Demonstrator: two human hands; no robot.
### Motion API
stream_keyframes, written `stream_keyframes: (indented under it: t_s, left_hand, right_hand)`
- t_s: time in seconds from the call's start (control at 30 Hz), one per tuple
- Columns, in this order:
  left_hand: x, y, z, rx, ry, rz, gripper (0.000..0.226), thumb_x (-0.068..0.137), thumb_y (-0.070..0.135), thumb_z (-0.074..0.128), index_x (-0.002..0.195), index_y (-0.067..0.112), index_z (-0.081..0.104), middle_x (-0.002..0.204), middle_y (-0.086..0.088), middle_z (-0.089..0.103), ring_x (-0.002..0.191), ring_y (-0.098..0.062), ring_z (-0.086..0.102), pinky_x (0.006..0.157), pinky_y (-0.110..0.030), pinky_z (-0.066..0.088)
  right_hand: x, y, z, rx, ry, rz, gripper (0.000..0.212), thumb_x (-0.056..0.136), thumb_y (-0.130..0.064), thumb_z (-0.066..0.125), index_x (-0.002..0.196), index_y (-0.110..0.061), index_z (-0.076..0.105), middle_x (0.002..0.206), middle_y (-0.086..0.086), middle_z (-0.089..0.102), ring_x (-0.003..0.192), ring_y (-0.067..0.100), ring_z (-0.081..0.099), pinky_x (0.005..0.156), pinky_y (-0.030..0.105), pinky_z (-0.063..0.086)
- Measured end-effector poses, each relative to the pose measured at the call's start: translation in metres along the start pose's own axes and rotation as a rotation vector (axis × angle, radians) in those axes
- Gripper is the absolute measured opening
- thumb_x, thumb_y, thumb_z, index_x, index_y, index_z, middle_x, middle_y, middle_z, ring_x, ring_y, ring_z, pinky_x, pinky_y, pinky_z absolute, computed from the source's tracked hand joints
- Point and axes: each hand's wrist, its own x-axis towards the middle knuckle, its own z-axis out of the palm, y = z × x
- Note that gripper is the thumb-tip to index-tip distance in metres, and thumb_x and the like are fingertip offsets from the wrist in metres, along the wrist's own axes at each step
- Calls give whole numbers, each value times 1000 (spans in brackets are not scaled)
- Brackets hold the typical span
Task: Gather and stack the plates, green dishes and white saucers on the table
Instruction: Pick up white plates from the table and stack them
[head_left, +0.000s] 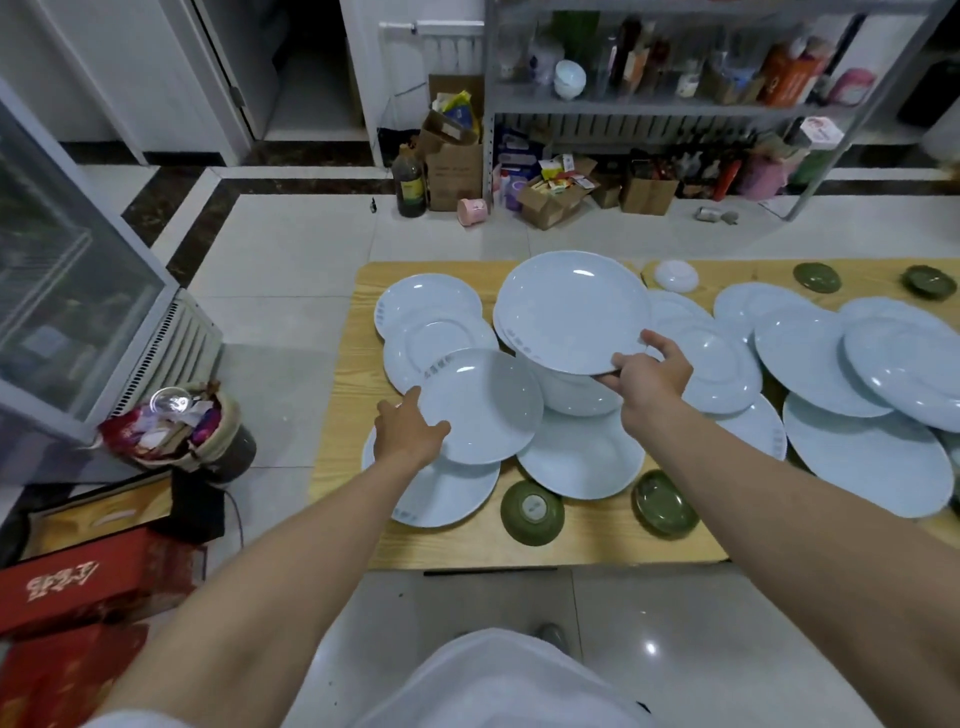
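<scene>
Occlusion: the large plate (571, 312) covers most of the white pile (579, 397) beneath it. Only the pile's near wall shows, and its piece count cannot be told. The small plate (480, 405) hides part of the near-left plate (441, 493) lying under it. The overlapping plates (821, 364) at the right are cut off by the frame edge. Printing on several rims is too blurred to read.

Right hand (649, 374): the grip pinches the near-right rim of the large plate, thumb on top and fingers beneath. The plate is held above the wooden worktop (519, 545), left of centre.

Left hand (410, 436): the grip holds the near-left rim of the small plate, thumb on its upper face. Whether this plate rests on those below cannot be told.

Green dishes: one inverted (532, 512) and one right way up (665, 503) at the near edge; two more at the far right (817, 277). An inverted white saucer (675, 275) lies at the far edge.

Containers: the floor bin (234, 447), left of the worktop, is heaped with wrappers. An open cardboard box (540, 208) beside the shelf (649, 106) holds small packets. The shelf carries bottles and cartons, all blurred.
</scene>
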Motion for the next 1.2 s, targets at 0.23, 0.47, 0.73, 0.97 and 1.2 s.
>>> stream_keyframes:
  t_s: [0.23, 0.47, 0.73, 0.97, 1.2]
  left_hand:
    - [7, -25, 34, -439, -39, -148, 78, 89, 16, 64, 152, 26, 19, 140, -10, 49, 122, -35, 50, 94, -39, 48]
    - [12, -26, 43, -804, -10, -166, 69, 86, -2, 58, 142, 35, 40, 126, 6, 53, 123, -28, 48, 92, -51, 55]
    - [-1, -41, 29, -1044, 36, -94, 74, 88, -13, 57, 144, 36, 45, 123, 4, 62, 116, -27, 56, 78, -47, 61]
    - [-21, -62, 1, -1155, 46, -86, 80, 90, -13, 58, 150, 35, 36, 121, -7, 67, 109, -31, 65, 69, -41, 62]
    - [-37, -79, -9, -1202, 40, -68, 81, 90, -10, 61, 151, 35, 34, 122, -12, 66, 107, -34, 67, 67, -39, 61]
  right_hand:
    - [-4, 13, 5, 14, 9, 32, 50, 84, 19, 58, 113, -21, 58, 116, 11, 54, 93, 36, 69, 55, 31, 60]
    - [-6, 14, 6, 18, -2, 36, 49, 83, 18, 59, 104, -26, 58, 120, 13, 58, 87, 34, 72, 58, 33, 61]
    - [-11, 15, 10, 65, -69, 35, 52, 83, 15, 61, 115, -26, 60, 107, 6, 64, 70, 27, 75, 66, 39, 63]
    - [-37, 25, 22, 26, -174, 16, 47, 86, 13, 62, 106, -30, 60, 116, 12, 67, 97, 33, 71, 67, 38, 63]
    - [-60, 42, 30, -3, -224, 21, 52, 86, 13, 64, 117, -28, 53, 107, 10, 70, 96, 29, 70, 63, 34, 62]
